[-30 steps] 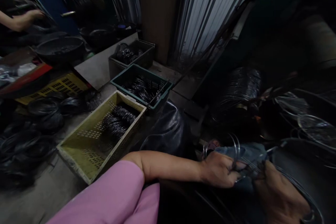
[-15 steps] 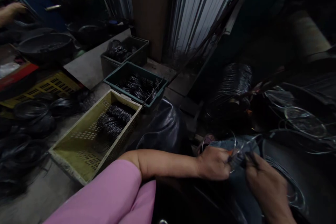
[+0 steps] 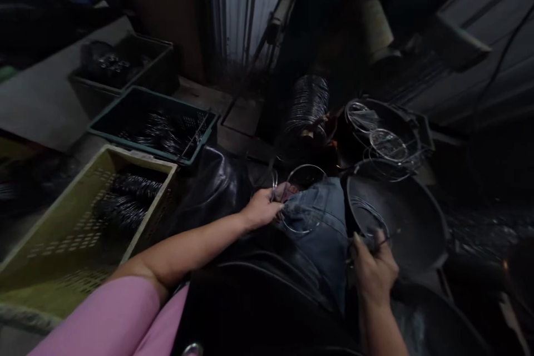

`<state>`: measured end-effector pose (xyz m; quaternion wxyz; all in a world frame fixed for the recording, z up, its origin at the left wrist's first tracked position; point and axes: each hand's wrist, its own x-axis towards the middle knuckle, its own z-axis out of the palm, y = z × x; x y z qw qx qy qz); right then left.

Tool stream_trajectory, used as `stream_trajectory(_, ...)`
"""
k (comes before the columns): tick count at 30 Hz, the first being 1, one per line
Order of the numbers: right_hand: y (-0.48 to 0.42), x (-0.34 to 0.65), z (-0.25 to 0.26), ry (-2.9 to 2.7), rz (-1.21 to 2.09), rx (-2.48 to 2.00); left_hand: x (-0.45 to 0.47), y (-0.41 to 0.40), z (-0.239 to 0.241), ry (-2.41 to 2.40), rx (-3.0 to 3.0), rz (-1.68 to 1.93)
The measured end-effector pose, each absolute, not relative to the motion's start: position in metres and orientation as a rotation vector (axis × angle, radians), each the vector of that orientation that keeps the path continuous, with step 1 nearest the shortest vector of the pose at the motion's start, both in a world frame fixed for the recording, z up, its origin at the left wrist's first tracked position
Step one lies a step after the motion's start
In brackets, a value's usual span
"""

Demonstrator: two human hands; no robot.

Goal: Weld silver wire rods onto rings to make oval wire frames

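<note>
My left hand is closed on a thin wire ring, which stands out to the right over the blue denim on my leg. A narrow loop of wire also shows at its fingertips. My right hand is at the near left rim of a wide dark bowl, its thumb and fingers bent around something thin and dark that I cannot make out. Several wire rings lie in the bowl, just beyond the right fingers.
On the left stand a yellow crate and a green crate, both holding dark wire coils. A grey bin is behind them. Ahead is a large wire coil. More wire rings lie over a container at right.
My hands have moved apart from close together, the right one to the bowl. A full wire ring now shows clearly at my left hand. The view has swung right.
</note>
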<state>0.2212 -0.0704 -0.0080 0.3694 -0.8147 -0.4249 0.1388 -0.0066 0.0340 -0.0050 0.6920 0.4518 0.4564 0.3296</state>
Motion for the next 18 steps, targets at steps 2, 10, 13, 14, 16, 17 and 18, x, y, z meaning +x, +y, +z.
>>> stream_trajectory(2, -0.067, 0.222, 0.005, -1.046, 0.436, -1.989, -0.005, 0.041, 0.002, 1.040, 0.894, 0.729)
stream_trajectory(10, -0.020, 0.183, 0.061, -2.241, 0.300, -1.374, -0.008, 0.054, 0.030, 0.957, 0.737, 0.759)
stream_trajectory(13, -0.006, 0.172, 0.062, -2.356, 0.149, -1.355, -0.011, 0.056, 0.038, 0.975, 0.704, 0.773)
stream_trajectory(14, -0.004, 0.170, 0.062, -2.368, 0.123, -1.368, -0.012, 0.057, 0.039, 0.978, 0.703, 0.786)
stream_trajectory(16, -0.002, 0.166, 0.062, -2.380, 0.092, -1.386, -0.014, 0.058, 0.042, 0.960, 0.707, 0.817)
stream_trajectory(17, -0.001, 0.164, 0.063, -2.382, 0.088, -1.394, -0.014, 0.059, 0.043, 0.946, 0.706, 0.826)
stream_trajectory(18, -0.001, 0.162, 0.064, -2.389, 0.087, -1.402, -0.014, 0.060, 0.045, 0.932, 0.702, 0.831)
